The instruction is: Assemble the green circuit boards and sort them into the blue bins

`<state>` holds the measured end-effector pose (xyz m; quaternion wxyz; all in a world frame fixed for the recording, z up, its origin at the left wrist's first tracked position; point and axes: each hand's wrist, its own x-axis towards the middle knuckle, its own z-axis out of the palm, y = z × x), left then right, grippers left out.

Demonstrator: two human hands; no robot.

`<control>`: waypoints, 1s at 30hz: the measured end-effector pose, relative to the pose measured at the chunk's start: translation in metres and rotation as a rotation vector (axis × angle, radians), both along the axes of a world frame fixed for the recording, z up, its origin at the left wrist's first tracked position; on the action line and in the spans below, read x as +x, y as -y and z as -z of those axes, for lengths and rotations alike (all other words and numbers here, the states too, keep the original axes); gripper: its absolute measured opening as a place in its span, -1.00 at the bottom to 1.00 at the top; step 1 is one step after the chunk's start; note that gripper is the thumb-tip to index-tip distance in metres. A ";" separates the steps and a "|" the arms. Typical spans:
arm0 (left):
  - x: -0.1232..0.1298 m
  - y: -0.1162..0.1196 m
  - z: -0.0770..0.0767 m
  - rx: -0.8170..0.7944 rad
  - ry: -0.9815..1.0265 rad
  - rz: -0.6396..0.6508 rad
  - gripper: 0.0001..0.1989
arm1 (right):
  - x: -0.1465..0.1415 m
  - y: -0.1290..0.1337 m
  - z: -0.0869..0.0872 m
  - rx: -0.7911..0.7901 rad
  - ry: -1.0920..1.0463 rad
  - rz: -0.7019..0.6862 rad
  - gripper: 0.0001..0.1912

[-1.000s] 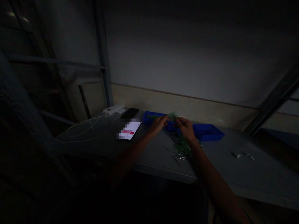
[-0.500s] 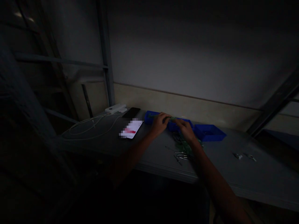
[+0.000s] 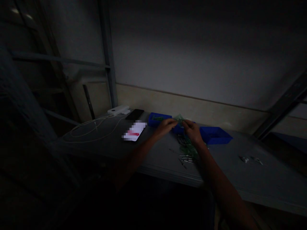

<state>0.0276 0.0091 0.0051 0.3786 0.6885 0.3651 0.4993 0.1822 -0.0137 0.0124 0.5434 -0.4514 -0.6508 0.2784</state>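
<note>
Between my two hands, a small greenish clear bag point(image 3: 178, 118) is held up above the middle blue bin point(image 3: 177, 129). My left hand point(image 3: 167, 125) pinches its left side, and my right hand point(image 3: 191, 128) pinches its right side. Behind my left hand, the left blue bin point(image 3: 153, 120) holds something green. Below my hands lie a heap of green bags point(image 3: 188, 150) and several thin metal pieces point(image 3: 187, 158) on the grey table. What the held bag contains is too dark to tell.
To the right are another blue bin point(image 3: 216, 135) and small metal parts point(image 3: 244, 159). A lit phone point(image 3: 135, 131), a dark phone point(image 3: 135, 114) and a white power strip point(image 3: 117, 110) with cables lie left. Metal posts frame the table point(image 3: 230, 172).
The green bag now stands up spread between my fingers. My left hand has shifted slightly down and right, uncovering more of the left bin.
</note>
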 end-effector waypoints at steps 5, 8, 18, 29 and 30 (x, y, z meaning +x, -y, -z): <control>-0.003 -0.003 -0.005 -0.400 0.312 0.050 -0.52 | 0.000 -0.004 0.007 0.031 0.025 -0.040 -0.67; -0.005 -0.002 -0.005 -0.385 0.372 0.118 -0.71 | 0.000 -0.005 0.010 0.054 0.032 -0.038 -0.64; -0.006 0.008 -0.003 0.388 -0.204 -0.215 -0.86 | 0.000 -0.007 0.007 0.009 0.032 0.110 -0.76; 0.003 0.020 0.000 0.471 -0.379 -0.127 -0.79 | -0.002 -0.004 0.006 0.061 0.072 0.160 -0.64; 0.004 0.018 -0.001 0.357 -0.307 -0.117 -0.75 | -0.002 -0.002 0.005 0.137 0.110 0.208 -0.67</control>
